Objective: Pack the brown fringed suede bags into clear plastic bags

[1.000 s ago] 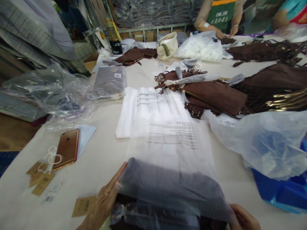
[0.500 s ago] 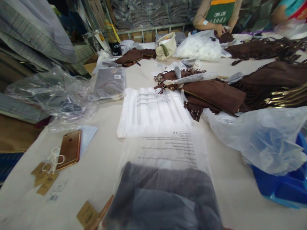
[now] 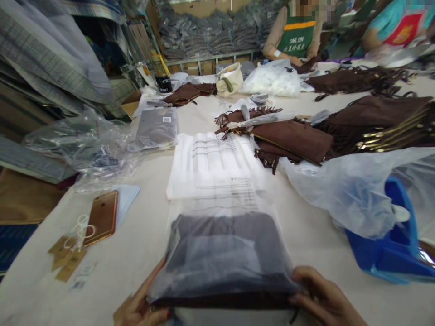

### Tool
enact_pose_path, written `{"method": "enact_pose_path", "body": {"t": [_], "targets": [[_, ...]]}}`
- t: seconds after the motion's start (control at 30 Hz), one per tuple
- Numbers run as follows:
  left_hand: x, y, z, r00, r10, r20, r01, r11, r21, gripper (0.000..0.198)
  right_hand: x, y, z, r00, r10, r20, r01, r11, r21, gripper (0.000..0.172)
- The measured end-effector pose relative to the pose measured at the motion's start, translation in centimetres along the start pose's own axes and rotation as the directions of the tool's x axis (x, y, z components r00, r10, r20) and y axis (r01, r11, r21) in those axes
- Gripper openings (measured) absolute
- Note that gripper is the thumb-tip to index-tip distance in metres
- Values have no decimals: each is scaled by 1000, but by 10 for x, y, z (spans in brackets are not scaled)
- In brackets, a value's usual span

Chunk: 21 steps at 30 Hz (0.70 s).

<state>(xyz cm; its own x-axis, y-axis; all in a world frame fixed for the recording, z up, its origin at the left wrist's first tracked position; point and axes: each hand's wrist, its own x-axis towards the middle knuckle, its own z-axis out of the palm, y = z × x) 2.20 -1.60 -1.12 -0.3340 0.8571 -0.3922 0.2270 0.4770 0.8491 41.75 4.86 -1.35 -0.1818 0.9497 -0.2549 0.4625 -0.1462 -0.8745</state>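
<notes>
A translucent plastic bag point(image 3: 234, 194) with printed lines lies before me, its mouth towards me. Inside it is a flat dark item point(image 3: 224, 258), which looks grey through the film; a dark brown edge shows along the near side. My left hand point(image 3: 142, 299) grips the bag's near left corner, fingers along its side. At the near right corner, my right hand point(image 3: 319, 290) pinches the bag's edge between thumb and fingers. The far end of the bag overlaps a stack of white printed plastic bags point(image 3: 214, 158).
Left are a phone point(image 3: 102, 217), brown tags point(image 3: 68, 258) and crumpled clear plastic point(image 3: 84, 145). A packed grey parcel point(image 3: 156, 127) lies further back. Brown fringed bags point(image 3: 292, 136) and a blue bin point(image 3: 377, 253) under plastic stand right. Co-workers point(image 3: 295, 36) are across the table.
The plastic bag's near edge and both hands have come into view, with the hands at its two near corners. A brown tag near the left hand is out of sight. The camera view has shifted.
</notes>
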Motion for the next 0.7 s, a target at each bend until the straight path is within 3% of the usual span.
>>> {"method": "enact_pose_path", "body": {"t": [0.1, 0.17, 0.23, 0.3, 0.37, 0.43, 0.47, 0.5, 0.53, 0.57, 0.63, 0.7], "targets": [[25, 8, 5, 998, 59, 28, -60, 996, 67, 83, 36, -8, -2, 997, -36, -70, 43, 993, 107, 24], [34, 11, 7, 991, 125, 41, -132, 962, 239, 76, 50, -9, -1, 990, -38, -137, 54, 992, 115, 25], [34, 11, 6, 970, 237, 50, -234, 864, 445, 68, 56, -9, 0, 984, -31, -174, 47, 995, 88, 26], [25, 10, 6, 890, 456, 12, -352, 668, 656, 73, 57, -9, 1, 982, -8, -189, 26, 995, 94, 28], [12, 14, 16, 691, 723, 7, -421, 395, 817, 79, 57, -9, 2, 983, 15, -183, 9, 991, 133, 28], [0, 26, 39, 436, 886, 159, -531, 111, 840, 69, 58, -11, 2, 986, 20, -163, 8, 986, 168, 27], [-4, 34, 57, 308, 913, 269, -621, -21, 784, 56, 59, -11, 2, 989, 16, -150, 11, 983, 182, 28], [-6, 43, 78, 154, 903, 401, -719, -176, 672, 42, 60, -13, 2, 991, 11, -134, 15, 981, 194, 28], [-6, 52, 101, 9, 876, 483, -771, -301, 561, 30, 60, -14, 2, 993, 7, -117, 18, 978, 208, 29], [-4, 60, 125, -99, 862, 497, -790, -372, 487, 22, 60, -15, 2, 995, 3, -98, 19, 975, 221, 30], [4, 74, 170, -242, 867, 435, -819, -423, 388, 19, 59, -17, 1, 998, -8, -69, 24, 971, 240, 32], [12, 83, 201, -304, 852, 426, -812, -466, 351, 22, 58, -18, 1, 998, -27, -62, 41, 969, 245, 32]]}}
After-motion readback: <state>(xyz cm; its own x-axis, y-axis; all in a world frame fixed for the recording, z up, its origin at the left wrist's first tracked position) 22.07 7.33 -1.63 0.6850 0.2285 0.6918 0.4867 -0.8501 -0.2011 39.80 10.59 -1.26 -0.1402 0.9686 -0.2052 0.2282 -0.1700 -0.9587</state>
